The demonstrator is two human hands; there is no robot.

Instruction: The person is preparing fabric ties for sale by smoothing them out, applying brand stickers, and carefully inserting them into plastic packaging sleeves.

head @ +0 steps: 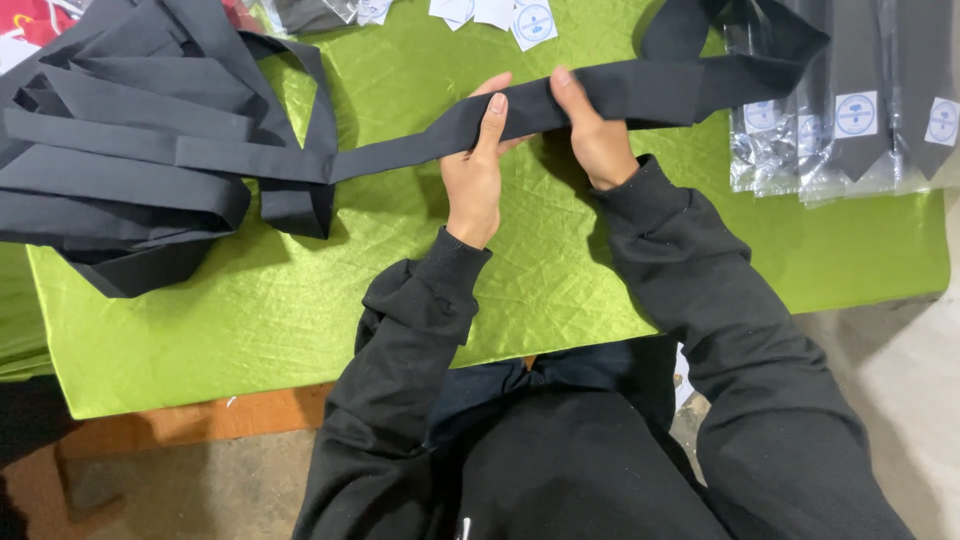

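A long black necktie (660, 88) stretches across the green cloth, from a pile of black ties (130, 150) at the left to its wide end at the upper right. My left hand (475, 165) pinches the narrow part of this tie, thumb and fingers closed around it. Right beside it, my right hand (592, 135) grips the same tie where it widens. Both hands are held just above the cloth, and both arms are in black sleeves.
A wrinkled green cloth (300, 300) covers the table. Ties packed in clear plastic bags (850, 110) lie at the right edge. Small white round-printed labels (530, 20) sit at the top. Bare wood (200, 420) and a concrete floor show below.
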